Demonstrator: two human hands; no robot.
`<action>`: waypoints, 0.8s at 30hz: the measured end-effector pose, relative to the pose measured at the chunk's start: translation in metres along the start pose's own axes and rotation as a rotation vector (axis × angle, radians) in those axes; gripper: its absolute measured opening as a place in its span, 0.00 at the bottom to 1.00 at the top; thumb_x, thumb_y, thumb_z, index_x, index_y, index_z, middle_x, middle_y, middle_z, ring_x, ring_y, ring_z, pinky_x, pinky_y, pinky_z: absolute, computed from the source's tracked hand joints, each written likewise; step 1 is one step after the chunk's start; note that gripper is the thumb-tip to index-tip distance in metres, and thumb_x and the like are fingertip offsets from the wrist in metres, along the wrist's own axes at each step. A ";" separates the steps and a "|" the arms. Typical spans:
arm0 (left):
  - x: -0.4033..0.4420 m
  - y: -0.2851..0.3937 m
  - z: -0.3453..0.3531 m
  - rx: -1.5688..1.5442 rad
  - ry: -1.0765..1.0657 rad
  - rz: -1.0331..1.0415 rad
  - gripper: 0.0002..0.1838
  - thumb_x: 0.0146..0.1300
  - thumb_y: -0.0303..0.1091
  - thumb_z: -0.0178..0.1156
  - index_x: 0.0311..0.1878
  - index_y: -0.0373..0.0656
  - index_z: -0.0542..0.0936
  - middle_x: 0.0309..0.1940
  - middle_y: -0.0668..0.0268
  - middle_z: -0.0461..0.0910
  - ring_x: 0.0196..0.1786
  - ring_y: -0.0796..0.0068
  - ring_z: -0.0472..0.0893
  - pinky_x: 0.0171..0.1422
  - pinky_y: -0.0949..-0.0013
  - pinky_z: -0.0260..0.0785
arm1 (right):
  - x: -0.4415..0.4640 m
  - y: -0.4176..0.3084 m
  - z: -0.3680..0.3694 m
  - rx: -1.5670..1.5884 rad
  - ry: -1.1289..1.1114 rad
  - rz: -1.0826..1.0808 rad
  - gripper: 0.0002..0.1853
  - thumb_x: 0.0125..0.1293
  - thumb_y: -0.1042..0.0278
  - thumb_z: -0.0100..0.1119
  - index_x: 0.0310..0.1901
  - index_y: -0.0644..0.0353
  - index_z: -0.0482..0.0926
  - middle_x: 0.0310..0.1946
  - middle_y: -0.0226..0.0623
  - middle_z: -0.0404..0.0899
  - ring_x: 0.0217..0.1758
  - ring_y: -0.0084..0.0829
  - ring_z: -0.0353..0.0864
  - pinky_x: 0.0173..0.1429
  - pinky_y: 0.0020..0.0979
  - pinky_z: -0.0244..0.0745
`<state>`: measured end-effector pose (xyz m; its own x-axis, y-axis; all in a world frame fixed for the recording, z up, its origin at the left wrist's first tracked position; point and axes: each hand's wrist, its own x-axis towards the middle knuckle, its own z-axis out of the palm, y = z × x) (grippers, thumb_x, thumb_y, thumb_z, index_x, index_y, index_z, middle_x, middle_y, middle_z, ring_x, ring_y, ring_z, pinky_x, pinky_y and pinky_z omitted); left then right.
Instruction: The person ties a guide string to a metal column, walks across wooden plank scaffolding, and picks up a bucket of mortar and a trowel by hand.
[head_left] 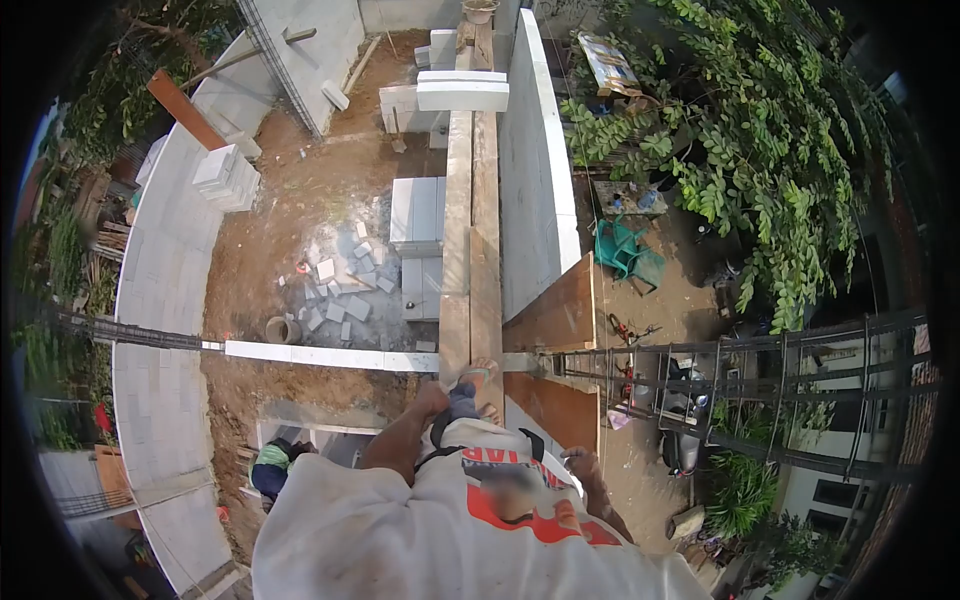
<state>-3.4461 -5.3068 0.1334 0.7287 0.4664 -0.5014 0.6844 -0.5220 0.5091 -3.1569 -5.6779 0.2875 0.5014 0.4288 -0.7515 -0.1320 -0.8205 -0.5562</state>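
I stand in sandals on long wooden planks (457, 240) high above the ground. My left hand (432, 399) hangs beside my knee, close to the left edge of the planks and the white block wall top (330, 357). Its fingers are too small and blurred to read. On the other side, my right hand (580, 462) is beside the brown formwork board (560, 411), its fingers looking partly bent. Whether it touches the board or grips anything I cannot make out. Farther along the planks lie white blocks (462, 94), out of reach of both hands.
Right of the planks rises a tall white wall (535, 170). Rebar cages (740, 385) jut out at right. Below left are stacked blocks (417, 212), broken block pieces (345, 285) and a bucket (283, 330). Another person (275, 468) bends low at lower left.
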 end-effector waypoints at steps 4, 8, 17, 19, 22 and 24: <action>-0.004 -0.011 0.004 -0.015 -0.067 0.031 0.15 0.55 0.39 0.58 0.39 0.43 0.88 0.43 0.48 0.85 0.51 0.48 0.84 0.56 0.54 0.77 | 0.005 0.020 0.006 -0.108 0.106 -0.137 0.12 0.52 0.80 0.60 0.39 0.62 0.87 0.25 0.38 0.85 0.27 0.25 0.83 0.33 0.30 0.78; -0.024 0.000 -0.024 0.178 -0.104 0.125 0.14 0.55 0.37 0.56 0.36 0.42 0.87 0.40 0.50 0.86 0.46 0.45 0.85 0.51 0.52 0.77 | 0.003 0.031 0.009 -0.113 0.089 -0.342 0.10 0.52 0.80 0.61 0.38 0.63 0.85 0.24 0.37 0.84 0.25 0.26 0.83 0.31 0.31 0.78; -0.046 0.027 -0.035 -0.022 -0.085 -0.128 0.16 0.59 0.41 0.56 0.39 0.43 0.88 0.44 0.50 0.86 0.51 0.49 0.85 0.54 0.52 0.78 | -0.014 0.016 0.014 -0.146 0.083 -0.137 0.09 0.54 0.77 0.62 0.38 0.65 0.85 0.27 0.38 0.85 0.28 0.26 0.84 0.34 0.31 0.79; -0.039 0.019 -0.027 -0.005 -0.105 -0.100 0.17 0.59 0.42 0.56 0.40 0.43 0.88 0.45 0.49 0.85 0.52 0.49 0.85 0.55 0.53 0.77 | -0.017 0.013 0.012 -0.088 0.029 -0.040 0.10 0.57 0.76 0.61 0.40 0.66 0.86 0.28 0.37 0.86 0.28 0.25 0.83 0.34 0.30 0.79; -0.033 0.010 -0.019 0.020 -0.165 -0.040 0.18 0.59 0.45 0.57 0.40 0.43 0.88 0.46 0.49 0.85 0.53 0.49 0.84 0.57 0.54 0.77 | -0.019 0.014 0.016 0.037 0.073 0.000 0.11 0.59 0.75 0.61 0.42 0.66 0.86 0.28 0.37 0.86 0.29 0.25 0.83 0.33 0.30 0.78; -0.033 0.012 -0.026 0.076 -0.157 -0.005 0.18 0.58 0.46 0.57 0.38 0.43 0.88 0.45 0.49 0.85 0.50 0.48 0.85 0.55 0.53 0.77 | -0.021 0.014 0.018 0.085 0.107 0.012 0.11 0.59 0.75 0.61 0.42 0.67 0.86 0.28 0.37 0.86 0.28 0.25 0.83 0.33 0.30 0.78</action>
<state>-3.4607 -5.3102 0.1741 0.7089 0.3551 -0.6094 0.6796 -0.5751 0.4554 -3.1847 -5.6917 0.2891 0.5870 0.3729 -0.7186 -0.2083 -0.7881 -0.5792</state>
